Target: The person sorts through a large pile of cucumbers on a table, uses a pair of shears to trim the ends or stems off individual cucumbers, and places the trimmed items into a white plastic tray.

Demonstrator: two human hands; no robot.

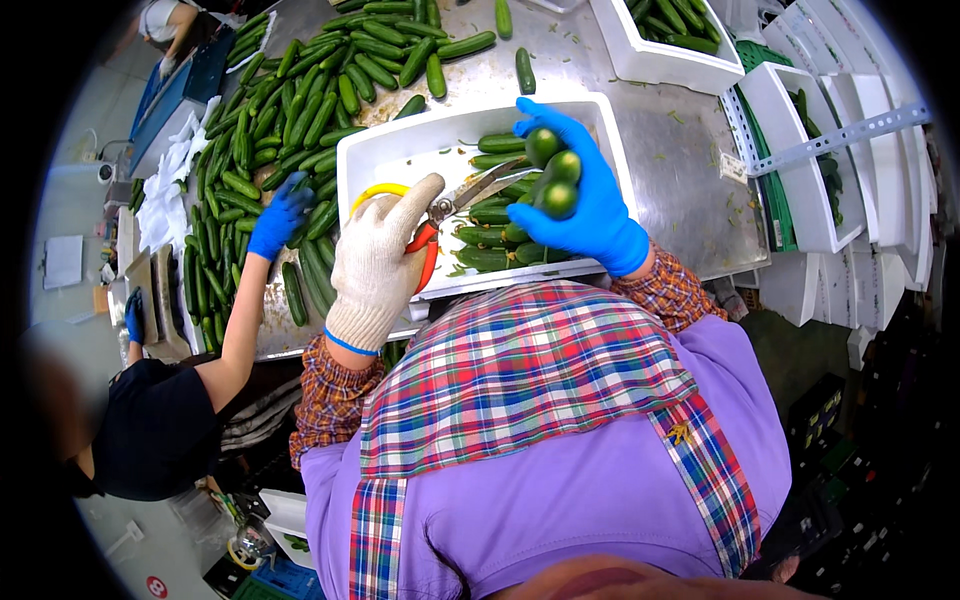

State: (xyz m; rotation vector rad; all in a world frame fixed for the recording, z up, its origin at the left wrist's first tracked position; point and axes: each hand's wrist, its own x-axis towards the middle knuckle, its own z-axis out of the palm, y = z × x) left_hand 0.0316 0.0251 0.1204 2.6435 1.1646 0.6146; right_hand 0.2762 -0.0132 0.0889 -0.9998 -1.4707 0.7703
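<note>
My left hand [376, 262], in a cream knit glove with blue trim, grips pruning shears [443, 210] with orange and yellow handles, the blades angled up to the right. My right hand [597, 203], in a blue glove, holds a bunch of cucumbers [556, 198] with their round ends toward me, close to the blade tips. Both are over a white foam box [360, 155] in front of me, where more cucumbers [485, 258] lie in rows on its bottom, partly hidden by the shears and my right hand.
A large cucumber pile [305, 110] covers the left of the steel table [690, 180]. A co-worker [150, 420] at left reaches a blue-gloved hand [275, 220] into it; another person [175, 25] is at upper left. More foam boxes [665, 65] and a metal rail [830, 135] are at right.
</note>
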